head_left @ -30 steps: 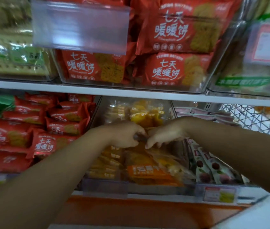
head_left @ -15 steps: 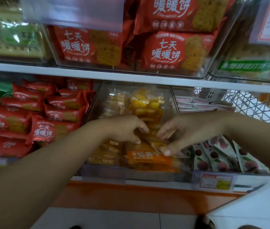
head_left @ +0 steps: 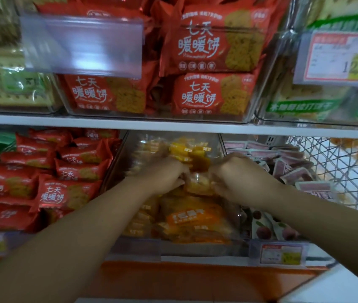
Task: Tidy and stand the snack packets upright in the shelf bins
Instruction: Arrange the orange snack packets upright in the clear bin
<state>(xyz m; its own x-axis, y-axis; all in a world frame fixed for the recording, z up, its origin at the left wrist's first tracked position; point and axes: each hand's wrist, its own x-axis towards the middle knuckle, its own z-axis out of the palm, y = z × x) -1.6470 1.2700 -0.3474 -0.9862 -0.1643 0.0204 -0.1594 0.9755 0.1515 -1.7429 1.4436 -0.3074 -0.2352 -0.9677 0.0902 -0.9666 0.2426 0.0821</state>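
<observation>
White shop shelf (head_left: 173,126), clear bin (head_left: 195,248) beneath, your left hand (head_left: 165,174) and right hand (head_left: 239,173) both gripping one yellow snack packet (head_left: 199,182)

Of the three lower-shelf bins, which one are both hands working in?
The middle bin, with the yellow-orange packets: left hand and right hand reach into it. Its neighbours hold red packets and pink packets.

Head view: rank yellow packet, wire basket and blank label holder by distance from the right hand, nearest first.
1. yellow packet: gripped by the right hand, at its left side.
2. wire basket: to its right, same shelf.
3. blank label holder: upper shelf, far left.
</observation>
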